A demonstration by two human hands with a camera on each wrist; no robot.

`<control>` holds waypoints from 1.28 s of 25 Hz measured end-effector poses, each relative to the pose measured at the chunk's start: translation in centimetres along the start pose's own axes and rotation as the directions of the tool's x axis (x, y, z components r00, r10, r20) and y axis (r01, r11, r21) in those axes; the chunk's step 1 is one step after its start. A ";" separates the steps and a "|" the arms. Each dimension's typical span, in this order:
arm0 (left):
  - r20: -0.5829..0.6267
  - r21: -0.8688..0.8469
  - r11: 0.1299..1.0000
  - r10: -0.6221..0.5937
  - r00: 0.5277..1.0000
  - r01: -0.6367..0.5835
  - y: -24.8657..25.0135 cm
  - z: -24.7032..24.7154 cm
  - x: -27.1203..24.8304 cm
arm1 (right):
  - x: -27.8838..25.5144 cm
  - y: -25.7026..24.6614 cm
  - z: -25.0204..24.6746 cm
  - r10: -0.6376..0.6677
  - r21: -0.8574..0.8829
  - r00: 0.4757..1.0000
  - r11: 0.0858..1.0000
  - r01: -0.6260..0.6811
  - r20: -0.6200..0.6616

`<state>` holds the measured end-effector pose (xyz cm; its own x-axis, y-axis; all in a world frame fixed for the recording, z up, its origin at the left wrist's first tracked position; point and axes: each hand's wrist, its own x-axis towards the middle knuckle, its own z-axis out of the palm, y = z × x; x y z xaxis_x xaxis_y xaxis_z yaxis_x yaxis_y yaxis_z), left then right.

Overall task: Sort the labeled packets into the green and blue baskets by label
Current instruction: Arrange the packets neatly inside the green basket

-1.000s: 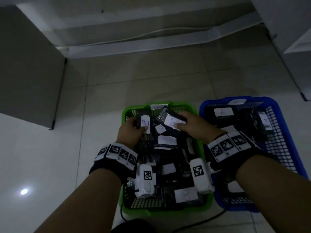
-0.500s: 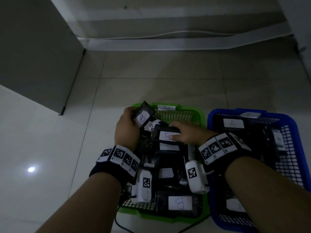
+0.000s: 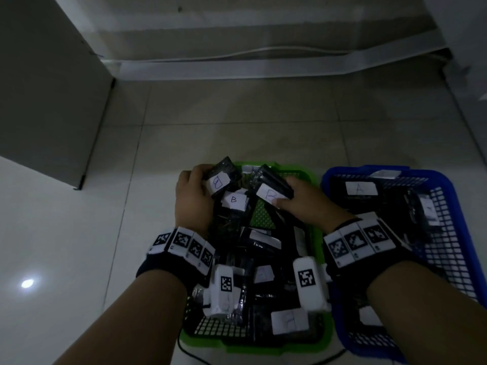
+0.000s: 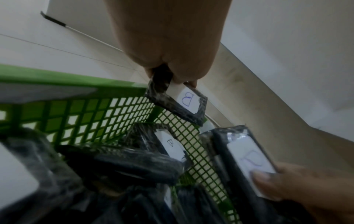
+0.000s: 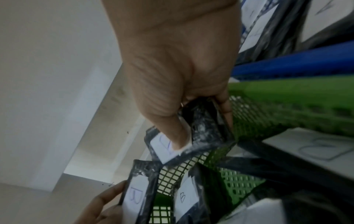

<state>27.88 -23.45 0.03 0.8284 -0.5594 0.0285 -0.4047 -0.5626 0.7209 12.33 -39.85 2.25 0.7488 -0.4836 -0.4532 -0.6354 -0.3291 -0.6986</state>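
Note:
A green basket [image 3: 313, 180] full of black packets with white labels sits on the floor, a blue basket [image 3: 448, 185] to its right. My left hand [image 3: 193, 196] grips a black packet labeled B [image 3: 220, 181] above the green basket's far left corner; the same left-hand packet [image 4: 188, 100] shows in the left wrist view. My right hand [image 3: 303, 204] pinches another labeled packet [image 3: 271, 193], thumb pressing its label [image 5: 168, 147]. A third B packet [image 3: 233, 200] lies between them in the basket.
The blue basket holds packets labeled A [image 3: 359, 188]. A grey cabinet [image 3: 47, 88] stands at the left, a wall with a white cable [image 3: 263, 51] at the back. Tiled floor [image 3: 237, 119] lies beyond the baskets. A dark cord [image 3: 195, 355] runs under the green basket.
Both hands have lifted their packets slightly and tilted them, showing the labels. The camera has tipped so the baskets sit lower in view.

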 end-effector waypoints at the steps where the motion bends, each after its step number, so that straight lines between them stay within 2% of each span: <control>1: -0.017 -0.012 1.000 -0.016 1.000 0.016 -0.2 -0.3 0.0 | 0.6 -0.3 0.4 -0.011 -0.004 1.000 1.000 0.011 0.021; 4: -0.040 -0.049 0.995 -0.089 0.995 0.087 -1.0 -1.0 -0.1 | 2.8 -1.4 2.6 -0.029 -0.036 0.978 0.999 0.037 0.206; 5: -0.028 -0.067 0.992 -0.111 0.993 0.109 -1.3 -1.1 -0.2 | 3.4 -1.7 3.3 -0.032 -0.039 0.973 0.998 0.043 0.229; 8: 0.047 -0.088 0.985 -0.144 0.989 0.147 -2.3 -1.1 -0.6 | 4.4 -1.8 4.6 -0.004 0.010 0.990 1.000 0.002 0.138; 11: 0.089 -0.081 0.984 -0.150 0.985 0.158 -2.9 -0.9 -0.7 | 4.3 -1.5 4.7 0.070 0.118 0.985 0.989 -0.089 0.157; 13: 0.110 -0.077 0.982 -0.164 0.980 0.172 -3.3 -0.9 -0.6 | 4.3 -1.9 4.6 0.017 0.178 0.992 0.983 -0.039 0.125; 16: 0.123 -0.108 0.975 -0.178 0.976 0.192 -3.6 -1.0 -0.5 | 4.5 -2.6 4.8 -0.085 0.157 0.991 0.985 0.068 0.106; 18: 0.125 -0.110 0.982 -0.142 0.982 0.156 -3.7 -0.8 -0.5 | 4.4 -2.3 4.9 -0.075 0.165 0.992 0.985 0.056 0.106; 21: 0.081 -0.182 0.969 -0.153 0.985 0.166 -3.3 -0.7 -0.2 | 3.9 -1.6 4.8 0.004 0.258 1.000 0.966 -0.008 0.017; 23: 0.033 -0.215 0.956 -0.199 0.979 0.201 -2.3 -0.8 -0.1 | 3.5 -1.7 5.0 0.041 0.288 0.998 0.956 -0.054 0.051; 25: 0.044 -0.185 0.959 -0.211 0.977 0.215 -1.1 -0.9 -0.5 | 3.2 -1.9 5.3 0.019 0.244 0.992 0.968 -0.049 0.125; 26: 0.063 -0.149 0.970 -0.183 0.981 0.190 -0.8 -0.9 -0.7 | 3.2 -2.0 5.0 0.004 0.233 0.994 0.972 -0.031 0.113; 28: 0.075 -0.094 0.991 -0.083 0.994 0.090 -0.7 -0.7 -0.9 | 2.8 -1.7 3.3 0.005 0.204 1.000 0.979 -0.001 -0.017; 30: 0.076 -0.007 0.999 0.034 0.996 -0.033 -1.1 -0.2 -0.7 | 2.3 -0.9 0.8 0.007 0.017 0.985 1.000 -0.004 -0.170; 32: 0.150 0.172 0.975 0.113 0.982 -0.138 -1.2 0.4 -0.1 | 1.8 0.1 -0.8 -0.007 -0.192 0.982 0.981 -0.030 -0.189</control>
<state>28.11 -22.92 -1.16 0.7099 -0.7043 0.0050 -0.5756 -0.5759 0.5805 13.48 -41.38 1.86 0.7041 -0.6261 -0.3350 -0.6818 -0.4640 -0.5655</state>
